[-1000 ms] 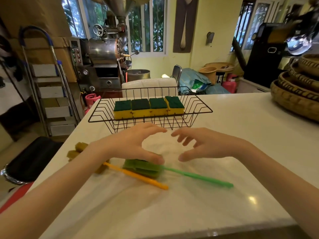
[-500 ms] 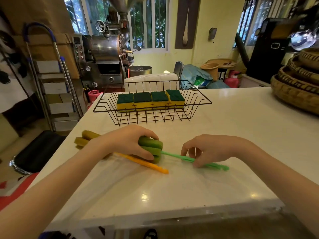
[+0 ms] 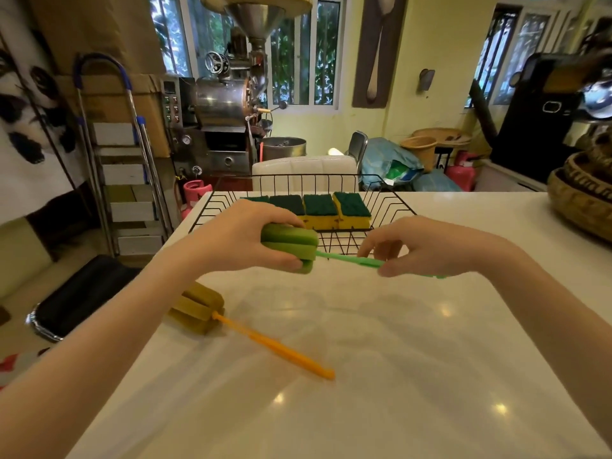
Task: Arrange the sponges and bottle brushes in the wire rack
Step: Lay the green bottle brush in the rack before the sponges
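- Yellow-orange bottle brush (image 3: 231, 329) lies flat on the white counter (image 3: 397, 376), below and to the left of the left hand's fingers (image 3: 281, 260); its olive sponge head is at the left end, and its long axis runs down to the right, ending in the orange handle tip.
- The left hand (image 3: 238, 236) is raised above the counter, fingers and thumb clamped around the sponge head of the green bottle brush (image 3: 291, 243).
- That green brush is held in the air, clear of the counter, just in front of the wire rack (image 3: 390, 200); its long axis runs nearly level from the head at the left to the handle at the right, dipping slightly rightward.
- Beyond both sets of fingers, the black wire rack stands on the counter with a row of yellow sponges (image 3: 331, 210), green pads upward; the left hand covers the row's left end.
- The right hand (image 3: 427, 246) pinches the green handle, fingers (image 3: 374, 250) closed on it, the handle's end poking out past the palm.
- Woven baskets (image 3: 583, 190) sit at the counter's far right edge, well apart from the right fingers.
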`<state>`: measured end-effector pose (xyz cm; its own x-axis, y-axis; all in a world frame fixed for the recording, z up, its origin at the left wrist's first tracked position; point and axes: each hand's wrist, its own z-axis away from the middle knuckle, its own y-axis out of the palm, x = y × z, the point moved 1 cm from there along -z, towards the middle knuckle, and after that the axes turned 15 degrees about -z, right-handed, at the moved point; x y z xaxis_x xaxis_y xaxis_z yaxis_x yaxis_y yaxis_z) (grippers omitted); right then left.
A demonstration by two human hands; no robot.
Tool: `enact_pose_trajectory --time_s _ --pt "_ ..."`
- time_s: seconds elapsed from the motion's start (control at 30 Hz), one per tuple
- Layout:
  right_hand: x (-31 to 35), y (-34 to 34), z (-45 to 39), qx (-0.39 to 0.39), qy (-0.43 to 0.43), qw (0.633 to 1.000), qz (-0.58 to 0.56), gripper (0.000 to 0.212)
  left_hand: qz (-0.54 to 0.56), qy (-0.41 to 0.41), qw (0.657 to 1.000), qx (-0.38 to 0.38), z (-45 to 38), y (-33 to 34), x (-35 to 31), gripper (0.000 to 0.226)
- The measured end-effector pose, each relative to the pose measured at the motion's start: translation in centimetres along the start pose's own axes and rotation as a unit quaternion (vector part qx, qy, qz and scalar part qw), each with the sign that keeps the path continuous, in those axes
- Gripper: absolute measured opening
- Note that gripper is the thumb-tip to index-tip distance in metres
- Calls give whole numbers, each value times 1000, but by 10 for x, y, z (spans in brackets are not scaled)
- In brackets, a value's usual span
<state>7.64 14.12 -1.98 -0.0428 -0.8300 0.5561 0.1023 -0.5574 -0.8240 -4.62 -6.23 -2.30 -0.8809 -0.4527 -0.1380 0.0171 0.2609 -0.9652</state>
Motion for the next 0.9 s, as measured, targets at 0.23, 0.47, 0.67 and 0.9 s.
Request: enact_pose_trajectory --time_s 0.23,0.47,0.67,0.9 --pt "-3 -29 -46 -86 -61 994 -8 22 22 -37 998 -45 -34 -12 31 51" --pt "-23 -39 -107 -89 -78 993 -14 19 3 -54 998 -29 -73 -4 73 51" --pt "-38 -36 -149 -56 -78 995 -20 22 -6 -85 995 48 -94 10 99 57" --pt "-43 -19 -173 3 -51 999 11 14 -34 -93 986 137 -95 28 116 49"
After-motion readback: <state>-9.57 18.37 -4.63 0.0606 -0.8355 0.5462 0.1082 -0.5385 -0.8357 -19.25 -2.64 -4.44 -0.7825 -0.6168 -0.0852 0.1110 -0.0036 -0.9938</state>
